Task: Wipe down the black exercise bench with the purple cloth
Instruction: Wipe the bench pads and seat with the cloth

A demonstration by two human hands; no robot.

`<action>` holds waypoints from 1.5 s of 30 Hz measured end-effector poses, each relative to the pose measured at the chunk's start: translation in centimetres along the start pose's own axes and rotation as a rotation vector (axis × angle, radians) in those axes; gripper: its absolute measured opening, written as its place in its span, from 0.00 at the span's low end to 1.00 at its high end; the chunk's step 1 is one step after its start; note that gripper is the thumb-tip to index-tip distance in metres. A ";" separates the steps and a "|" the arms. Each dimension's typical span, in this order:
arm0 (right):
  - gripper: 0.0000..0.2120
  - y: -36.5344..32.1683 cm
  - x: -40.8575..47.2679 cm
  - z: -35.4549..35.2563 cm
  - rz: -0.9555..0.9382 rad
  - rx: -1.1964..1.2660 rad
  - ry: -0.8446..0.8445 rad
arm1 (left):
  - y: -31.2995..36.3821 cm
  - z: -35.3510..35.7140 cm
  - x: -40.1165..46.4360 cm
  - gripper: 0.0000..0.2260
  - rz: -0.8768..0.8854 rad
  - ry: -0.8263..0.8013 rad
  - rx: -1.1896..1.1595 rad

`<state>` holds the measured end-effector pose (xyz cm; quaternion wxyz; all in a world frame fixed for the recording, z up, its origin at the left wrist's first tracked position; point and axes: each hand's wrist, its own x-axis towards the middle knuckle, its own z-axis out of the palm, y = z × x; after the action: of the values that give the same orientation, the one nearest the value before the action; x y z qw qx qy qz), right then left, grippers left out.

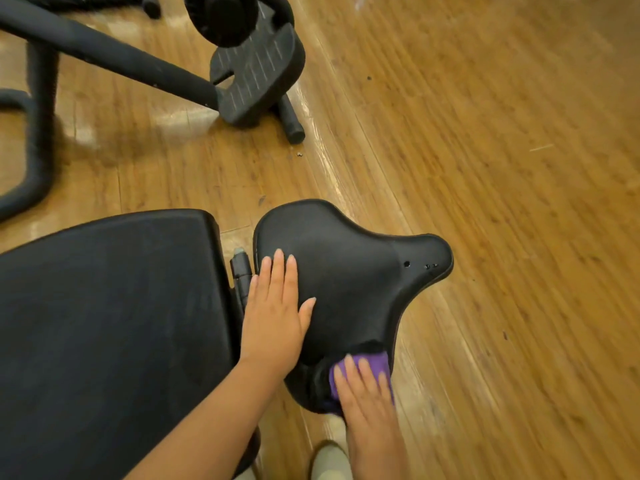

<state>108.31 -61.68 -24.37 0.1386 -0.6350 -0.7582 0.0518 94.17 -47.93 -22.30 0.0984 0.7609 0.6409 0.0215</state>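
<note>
The black exercise bench has a large back pad (110,306) at the left and a smaller saddle-shaped seat pad (349,271) in the middle. My left hand (277,310) lies flat on the seat pad's left part, fingers together and pointing away from me. My right hand (367,403) presses the purple cloth (375,363) onto the near edge of the seat pad. Most of the cloth is hidden under that hand.
Wooden floor (502,168) spreads to the right. A black machine frame (104,50) with a ribbed footplate (256,74) stands at the back left. A curved black tube (38,133) runs along the far left. A light shoe (329,462) shows at the bottom.
</note>
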 end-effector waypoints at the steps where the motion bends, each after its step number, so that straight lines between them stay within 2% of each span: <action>1: 0.23 0.1 1.7 -0.8 0.011 0.030 -0.018 | 0.0 0.0 0.0 0.31 0.005 -0.002 -0.003; 3: 0.27 0.6 5.6 -2.1 0.070 0.066 -0.070 | -0.1 0.1 0.0 0.31 0.015 0.000 -0.014; 8: 0.24 1.3 11.6 -2.6 0.173 0.022 -0.116 | -0.2 -0.1 -0.1 0.29 0.036 -0.029 -0.021; 12: 0.25 0.1 9.0 -2.2 0.188 0.024 -0.069 | -0.1 -0.4 -0.2 0.29 0.037 -0.044 -0.036; 16: 0.32 -2.3 3.4 -1.4 0.157 0.075 -0.056 | 0.0 -0.2 -0.2 0.30 0.031 -0.037 -0.045; 20: 0.30 -3.6 0.2 -0.7 0.160 0.092 -0.044 | -0.1 -0.2 -0.1 0.31 0.029 -0.032 -0.027; 26: 0.29 -3.1 0.3 -1.2 0.161 0.081 0.018 | -0.4 -0.1 -0.1 0.31 0.037 -0.025 -0.040; 32: 0.26 -1.0 1.4 -1.9 0.075 0.226 -0.007 | -0.4 0.1 -0.2 0.31 0.041 -0.012 -0.055; 37: 0.24 0.8 6.5 -2.6 0.155 0.262 -0.009 | -0.5 0.2 -0.2 0.31 0.042 0.005 -0.063; 45: 0.28 4.1 14.9 -3.9 0.195 0.027 -0.045 | -0.3 -0.2 -0.2 0.30 0.040 -0.011 -0.047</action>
<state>110.94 -46.69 -19.49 0.1244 -0.7026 -0.6949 0.0896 93.84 -48.10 -22.16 0.1194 0.7711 0.6245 0.0344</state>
